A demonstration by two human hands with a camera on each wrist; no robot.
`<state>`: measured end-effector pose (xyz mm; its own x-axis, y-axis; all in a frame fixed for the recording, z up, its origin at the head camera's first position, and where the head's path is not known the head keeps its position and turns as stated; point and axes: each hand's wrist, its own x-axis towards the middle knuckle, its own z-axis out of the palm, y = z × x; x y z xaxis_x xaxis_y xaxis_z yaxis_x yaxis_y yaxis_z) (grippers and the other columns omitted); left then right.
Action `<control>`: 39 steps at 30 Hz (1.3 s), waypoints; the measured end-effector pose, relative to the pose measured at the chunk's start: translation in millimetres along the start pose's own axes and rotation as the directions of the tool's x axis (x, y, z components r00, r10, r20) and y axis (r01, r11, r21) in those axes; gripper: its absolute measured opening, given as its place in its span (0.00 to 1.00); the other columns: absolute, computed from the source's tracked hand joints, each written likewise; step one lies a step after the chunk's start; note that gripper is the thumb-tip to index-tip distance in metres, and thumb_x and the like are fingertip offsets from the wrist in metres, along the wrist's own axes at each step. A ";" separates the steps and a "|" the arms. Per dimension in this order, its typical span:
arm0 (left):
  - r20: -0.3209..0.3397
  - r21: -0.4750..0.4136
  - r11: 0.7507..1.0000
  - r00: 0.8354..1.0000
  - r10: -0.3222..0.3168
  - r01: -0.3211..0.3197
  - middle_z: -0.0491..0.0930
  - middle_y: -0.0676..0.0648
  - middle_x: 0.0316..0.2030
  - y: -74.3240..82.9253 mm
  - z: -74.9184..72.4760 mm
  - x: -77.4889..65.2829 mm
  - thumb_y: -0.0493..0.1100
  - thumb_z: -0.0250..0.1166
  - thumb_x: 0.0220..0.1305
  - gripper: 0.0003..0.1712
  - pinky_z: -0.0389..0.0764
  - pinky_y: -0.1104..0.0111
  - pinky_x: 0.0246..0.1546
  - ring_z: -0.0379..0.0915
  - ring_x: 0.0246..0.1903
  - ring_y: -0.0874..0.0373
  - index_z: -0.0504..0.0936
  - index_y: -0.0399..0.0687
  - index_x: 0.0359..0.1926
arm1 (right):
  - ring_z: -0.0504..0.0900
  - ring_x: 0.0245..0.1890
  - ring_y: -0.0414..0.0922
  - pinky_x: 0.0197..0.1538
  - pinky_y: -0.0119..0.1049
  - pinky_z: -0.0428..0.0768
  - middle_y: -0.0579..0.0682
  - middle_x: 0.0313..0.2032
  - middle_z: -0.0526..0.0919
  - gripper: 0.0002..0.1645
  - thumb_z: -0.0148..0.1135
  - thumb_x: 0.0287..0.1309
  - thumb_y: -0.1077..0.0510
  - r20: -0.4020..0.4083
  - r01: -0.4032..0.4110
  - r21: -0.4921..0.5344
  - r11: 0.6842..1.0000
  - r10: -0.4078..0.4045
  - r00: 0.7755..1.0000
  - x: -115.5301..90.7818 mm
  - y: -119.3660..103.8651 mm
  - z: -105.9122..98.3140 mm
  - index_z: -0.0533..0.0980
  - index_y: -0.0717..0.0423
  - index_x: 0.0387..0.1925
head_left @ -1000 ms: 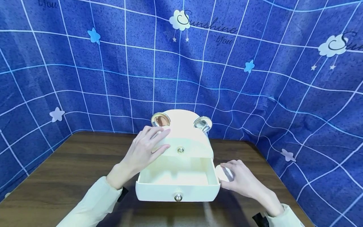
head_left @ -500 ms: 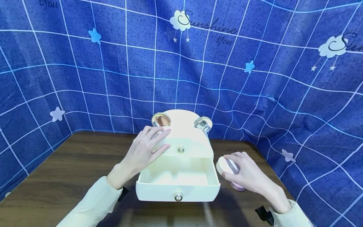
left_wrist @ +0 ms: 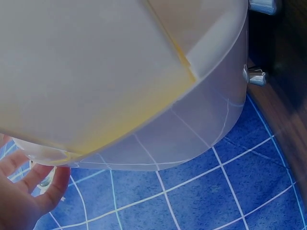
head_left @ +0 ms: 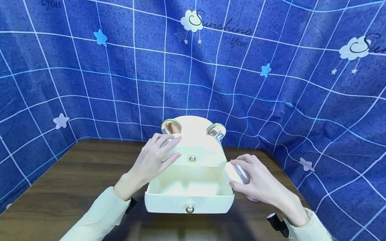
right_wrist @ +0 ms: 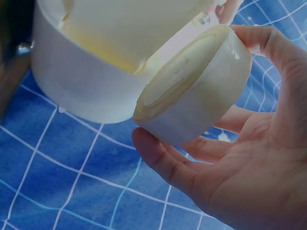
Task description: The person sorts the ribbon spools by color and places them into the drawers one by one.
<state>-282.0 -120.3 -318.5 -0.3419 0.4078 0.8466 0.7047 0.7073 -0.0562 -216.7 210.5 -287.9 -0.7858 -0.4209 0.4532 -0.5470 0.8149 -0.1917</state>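
Behind everything you have a blue grid-patterned cloth (head_left: 120, 67), and in front of it a dark wooden table (head_left: 90, 167). On that table stands your white box (head_left: 205, 150), round-topped, with its lower drawer (head_left: 169, 205) pulled out toward you. The shell looks like stiff, thin plastic, probably light enough to shift if bumped, so the upper body is a better place to brace it than the drawer.

Your left hand (head_left: 156, 154) does just that sort of bracing: its fingers are spread and relaxed against the box's upper left side, gripping nothing that shows. Your right hand (head_left: 256, 177) is grasping a thick white disc (right_wrist: 192, 86), thumb on one side of its edge and fingers on the other. The disc is tilted, at the drawer's right side; whether it touches the wall, you cannot tell from here. Expect it to be rigid and fairly light, with a glossy, perhaps slippery band (a tape roll or a small tub, hard to say which). Hold it across the full width of that band, as you do now, and keep the pads off the flat face.

Smaller still, a gold ear (head_left: 171, 127) and a silver ear (head_left: 215, 131) flank the box top, a pinkish piece (head_left: 252, 198) shows partly under your right hand, and a metal knob (head_left: 190, 209) sits on the drawer front.
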 end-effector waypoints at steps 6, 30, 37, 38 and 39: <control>-0.001 0.004 1.000 1.000 0.004 -0.004 0.79 0.48 0.50 0.1 0.4 0.3 0.51 0.67 0.59 0.28 0.75 0.60 0.43 0.71 0.46 0.51 0.77 0.52 0.60 | 0.74 0.47 0.40 0.47 0.39 0.77 0.44 0.47 0.76 0.28 0.72 0.43 0.48 -0.014 0.037 0.022 0.999 -0.037 0.999 3.9 -11.2 1.8 0.81 0.52 0.49; 0.015 0.002 1.000 1.000 -0.003 0.003 0.78 0.49 0.51 -0.9 -0.5 0.3 0.51 0.67 0.59 0.28 0.75 0.61 0.45 0.71 0.46 0.52 0.77 0.53 0.61 | 0.70 0.50 0.39 0.48 0.36 0.77 0.43 0.49 0.76 0.29 0.72 0.42 0.44 -0.056 0.180 0.025 0.983 -0.178 0.982 21.1 -46.1 23.0 0.80 0.49 0.48; 0.018 0.005 1.000 1.000 -0.008 0.008 0.78 0.49 0.51 -0.7 -0.9 -0.3 0.51 0.67 0.59 0.29 0.75 0.60 0.45 0.71 0.47 0.52 0.76 0.54 0.61 | 0.70 0.51 0.41 0.50 0.37 0.76 0.44 0.50 0.75 0.31 0.73 0.42 0.43 -0.101 0.228 0.036 0.973 -0.223 0.970 24.8 -52.6 32.4 0.80 0.51 0.48; 0.019 0.006 1.000 1.000 -0.009 0.009 0.78 0.49 0.51 -0.7 -0.8 -0.4 0.51 0.67 0.59 0.29 0.75 0.60 0.45 0.71 0.47 0.52 0.76 0.54 0.61 | 0.70 0.52 0.41 0.51 0.38 0.76 0.44 0.50 0.75 0.31 0.73 0.42 0.42 -0.100 0.231 0.041 0.972 -0.226 0.969 25.0 -53.6 33.3 0.80 0.51 0.48; 0.019 0.008 1.000 1.000 -0.009 0.009 0.78 0.49 0.50 -0.7 -0.8 -0.4 0.51 0.67 0.59 0.29 0.75 0.60 0.45 0.71 0.47 0.52 0.76 0.54 0.61 | 0.70 0.52 0.41 0.51 0.38 0.76 0.44 0.50 0.75 0.31 0.73 0.42 0.42 -0.099 0.233 0.044 0.971 -0.228 0.969 25.3 -54.5 34.0 0.80 0.51 0.48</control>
<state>-281.8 -121.4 -318.4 -0.3604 0.4123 0.8367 0.6967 0.7154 -0.0524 -216.6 141.9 -295.6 -0.6079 -0.5542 0.5686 -0.7272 0.6761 -0.1185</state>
